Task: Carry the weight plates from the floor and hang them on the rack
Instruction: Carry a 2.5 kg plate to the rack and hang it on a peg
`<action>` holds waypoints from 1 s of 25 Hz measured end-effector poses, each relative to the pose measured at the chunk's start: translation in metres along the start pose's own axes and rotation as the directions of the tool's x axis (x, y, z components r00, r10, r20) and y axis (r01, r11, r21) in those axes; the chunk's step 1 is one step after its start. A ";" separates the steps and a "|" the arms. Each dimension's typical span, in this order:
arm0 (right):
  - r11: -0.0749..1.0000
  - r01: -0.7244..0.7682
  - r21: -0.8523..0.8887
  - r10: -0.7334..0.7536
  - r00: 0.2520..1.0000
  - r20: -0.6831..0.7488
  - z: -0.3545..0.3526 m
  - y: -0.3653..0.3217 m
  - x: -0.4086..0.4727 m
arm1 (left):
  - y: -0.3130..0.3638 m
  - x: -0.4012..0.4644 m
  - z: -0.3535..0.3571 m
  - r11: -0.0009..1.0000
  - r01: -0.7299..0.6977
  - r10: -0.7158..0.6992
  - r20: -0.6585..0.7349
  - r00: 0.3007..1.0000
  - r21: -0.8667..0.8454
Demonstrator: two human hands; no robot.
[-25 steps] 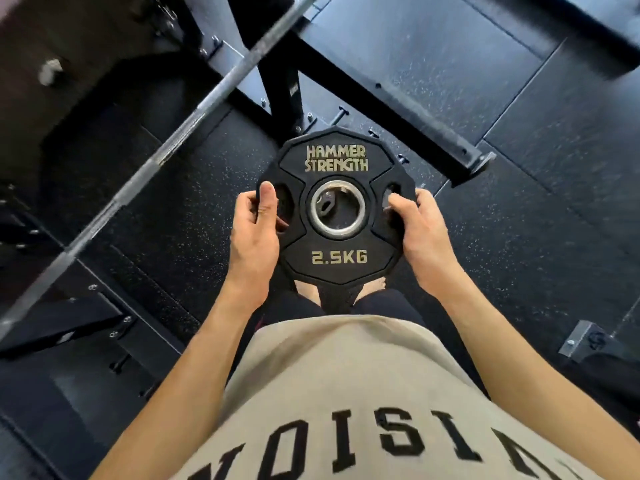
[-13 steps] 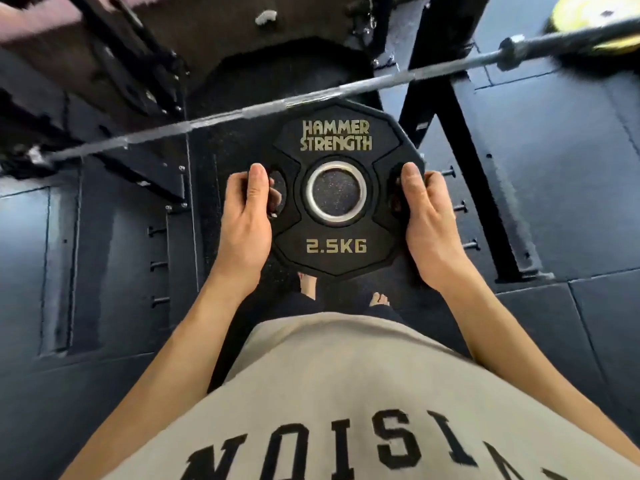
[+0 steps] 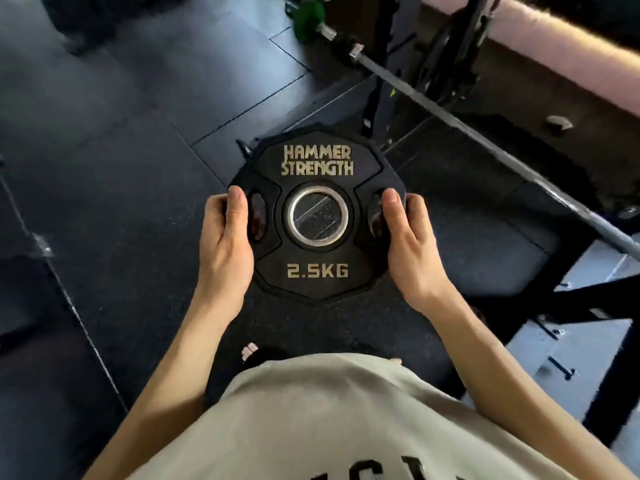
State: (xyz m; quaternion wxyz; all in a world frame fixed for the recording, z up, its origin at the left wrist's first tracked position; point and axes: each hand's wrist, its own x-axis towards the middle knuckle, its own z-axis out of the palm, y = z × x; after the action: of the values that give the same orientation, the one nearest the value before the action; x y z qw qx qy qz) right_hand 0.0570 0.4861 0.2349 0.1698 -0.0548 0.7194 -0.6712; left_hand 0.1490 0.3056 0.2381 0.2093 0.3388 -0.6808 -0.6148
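Black 2.5KG weight plate (image 3: 317,216) between left hand (image 3: 227,245) and right hand (image 3: 410,244), above floor (image 3: 121,150)

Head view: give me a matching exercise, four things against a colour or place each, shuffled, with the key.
Things:
1. 2.5 kg weight plate
2. barbell shaft
3. green plate
4. T-shirt

Descriptions:
A. beige, bottom of frame
B. black, held at both sides by left hand and right hand
C. top of frame, at the bar's far end
D. silver, running diagonally at right

Pairs: 1-B, 2-D, 3-C, 4-A
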 end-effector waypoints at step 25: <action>0.995 0.038 -0.088 0.006 0.893 0.451 0.594 -0.063 0.117 | -0.035 0.271 -0.466 0.987 -0.053 -0.034 -0.523 0.852 -0.152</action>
State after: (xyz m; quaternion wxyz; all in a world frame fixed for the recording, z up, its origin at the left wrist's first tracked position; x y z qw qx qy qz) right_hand 0.1270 -0.1186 0.2530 0.3233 -0.2227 0.6911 -0.6069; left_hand 0.2977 -0.2139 0.2413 0.4163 0.4719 -0.5480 -0.5511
